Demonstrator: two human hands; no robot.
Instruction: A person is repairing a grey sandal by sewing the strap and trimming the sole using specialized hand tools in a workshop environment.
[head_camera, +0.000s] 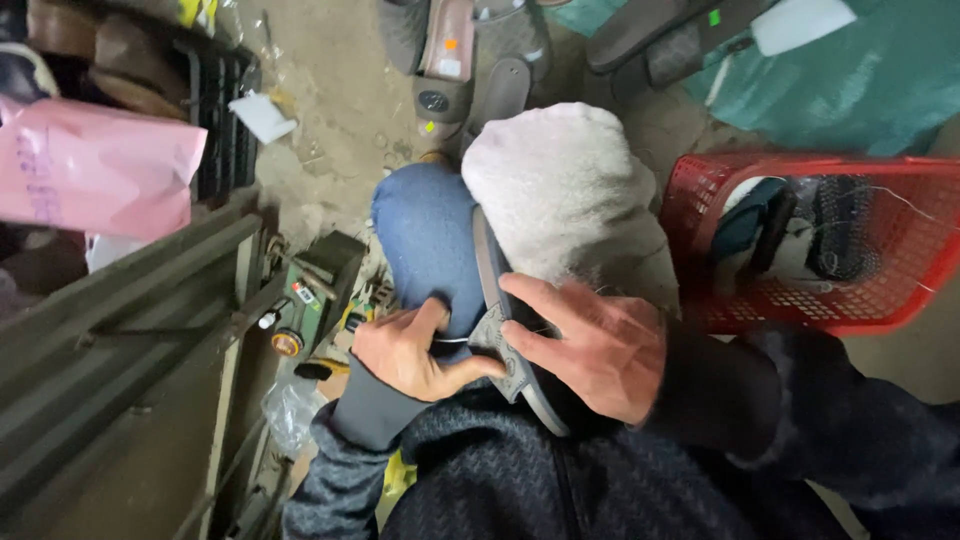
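A grey shoe sole (491, 268) stands on edge across my lap, between my blue-jeaned knee (425, 235) and a fluffy white cloth (560, 185) draped over the other knee. My left hand (415, 350) pinches the sole's near end with thumb and fingers closed on it. My right hand (590, 345) presses against the sole from the right, fingers spread along its side. A thin pale thread or tool shows between my left fingers; I cannot make out what it is.
A red plastic basket (860, 315) with dark shoe parts stands at the right. Grey-green metal machine framework (120, 330) fills the left. A pink bag (95, 165) lies upper left. More soles (470, 60) and a teal sheet (860, 80) lie on the dirty floor ahead.
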